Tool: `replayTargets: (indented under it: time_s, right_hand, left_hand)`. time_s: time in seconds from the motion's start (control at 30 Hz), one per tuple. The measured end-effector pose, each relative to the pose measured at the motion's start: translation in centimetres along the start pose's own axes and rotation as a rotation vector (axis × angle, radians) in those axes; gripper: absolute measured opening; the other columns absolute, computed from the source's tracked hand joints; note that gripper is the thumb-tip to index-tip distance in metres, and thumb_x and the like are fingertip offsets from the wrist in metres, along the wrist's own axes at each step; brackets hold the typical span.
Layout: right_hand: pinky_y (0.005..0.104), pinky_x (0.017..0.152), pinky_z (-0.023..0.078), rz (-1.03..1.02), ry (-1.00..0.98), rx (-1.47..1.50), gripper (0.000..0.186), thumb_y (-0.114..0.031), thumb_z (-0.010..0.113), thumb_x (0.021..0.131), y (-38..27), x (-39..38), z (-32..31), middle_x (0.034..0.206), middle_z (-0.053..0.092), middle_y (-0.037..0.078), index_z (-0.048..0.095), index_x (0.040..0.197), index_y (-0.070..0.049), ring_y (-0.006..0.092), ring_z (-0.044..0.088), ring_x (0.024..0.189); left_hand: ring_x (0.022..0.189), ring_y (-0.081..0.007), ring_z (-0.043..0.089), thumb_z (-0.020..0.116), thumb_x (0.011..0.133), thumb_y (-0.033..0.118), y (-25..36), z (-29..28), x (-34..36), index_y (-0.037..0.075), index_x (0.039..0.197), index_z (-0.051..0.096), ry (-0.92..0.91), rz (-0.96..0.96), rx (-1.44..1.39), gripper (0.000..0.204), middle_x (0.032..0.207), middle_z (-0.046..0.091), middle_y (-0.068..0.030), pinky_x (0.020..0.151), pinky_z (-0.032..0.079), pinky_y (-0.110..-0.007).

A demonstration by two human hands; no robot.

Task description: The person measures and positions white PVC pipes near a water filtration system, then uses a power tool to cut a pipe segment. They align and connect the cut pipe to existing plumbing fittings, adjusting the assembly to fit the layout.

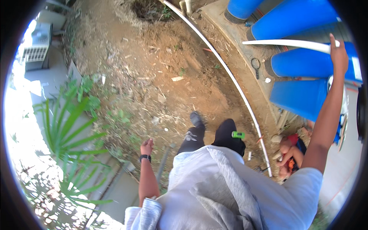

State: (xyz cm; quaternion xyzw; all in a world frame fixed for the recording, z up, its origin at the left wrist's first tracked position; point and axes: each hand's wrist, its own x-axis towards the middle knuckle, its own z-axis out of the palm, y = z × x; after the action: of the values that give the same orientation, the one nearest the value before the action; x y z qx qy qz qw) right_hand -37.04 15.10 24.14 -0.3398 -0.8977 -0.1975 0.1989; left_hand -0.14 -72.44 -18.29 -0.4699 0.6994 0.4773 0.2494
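Observation:
My right hand [339, 57] is raised at the right with its fingers wrapped round one end of a white plastic pipe [291, 43]. The pipe stretches leftward from the hand, in front of the blue barrels [303, 63]. My left hand [147, 146] hangs low over the dirt, fingers curled and with nothing seen in them; a dark watch [145, 157] is on that wrist. A small bright green object [238, 134] lies against my right thigh.
A long white pipe [234, 78] runs along the ground. At the lower right another person [293, 153] crouches beside an orange item. A racket-shaped object [255, 68] lies on the concrete ledge [234, 32]. Fan-leaved plants [71, 132] and an air-conditioner unit [37, 46] stand left.

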Motion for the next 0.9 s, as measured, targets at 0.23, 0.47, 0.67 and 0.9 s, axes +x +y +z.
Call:
replayTargets:
  time_s: [0.23, 0.47, 0.67, 0.9]
  right_hand:
    - [0.049, 0.093, 0.052, 0.127, 0.003, 0.02, 0.092, -0.088, 0.049, 0.078, 1.6, -1.7, -0.4, 0.119, 0.07, 0.019, 0.059, 0.135, -0.017, 0.0418, 0.064, 0.114]
    - [0.0438, 0.088, 0.054, 0.423, 0.06, 0.04, 0.079, -0.085, 0.052, 0.08, 1.7, -5.5, -0.7, 0.104, 0.075, 0.012, 0.067, 0.126, -0.024, 0.0344, 0.07, 0.104]
    - [0.0431, 0.09, 0.054, 0.466, 0.076, -0.172, 0.072, -0.082, 0.051, 0.083, -3.2, -3.8, -0.7, 0.108, 0.075, 0.01, 0.067, 0.128, -0.027, 0.0335, 0.07, 0.105]
    - [0.0446, 0.093, 0.053, 0.51, 0.075, -0.293, 0.083, -0.086, 0.052, 0.078, -10.9, 3.9, -0.2, 0.118, 0.073, 0.011, 0.062, 0.136, -0.027, 0.0338, 0.068, 0.11]
  left_hand:
    - [0.081, -0.017, 0.071, 0.071, 0.095, 0.021, 6.8, -3.8, 3.4, -0.004, 0.122, 0.063, 0.046, 0.027, -0.229, 0.038, 0.098, 0.072, -0.0094, 0.063, 0.053, -0.027]
    - [0.099, -0.0201, 0.068, 0.069, 0.094, 0.015, 24.2, -2.0, 13.1, 0.001, 0.122, 0.065, -0.144, 0.215, 0.087, 0.031, 0.111, 0.071, -0.0125, 0.078, 0.053, -0.03]
    - [0.092, -0.0235, 0.062, 0.064, 0.097, 0.019, 39.7, -5.7, 25.1, 0.005, 0.107, 0.066, -0.2, 0.393, 0.395, 0.018, 0.101, 0.069, -0.0111, 0.082, 0.054, -0.035]
    - [0.062, -0.0209, 0.064, 0.062, 0.098, 0.039, 49.8, -12.9, 34.9, 0.006, 0.094, 0.063, -0.122, 0.293, 0.468, 0.033, 0.08, 0.068, -0.0109, 0.06, 0.056, -0.035]
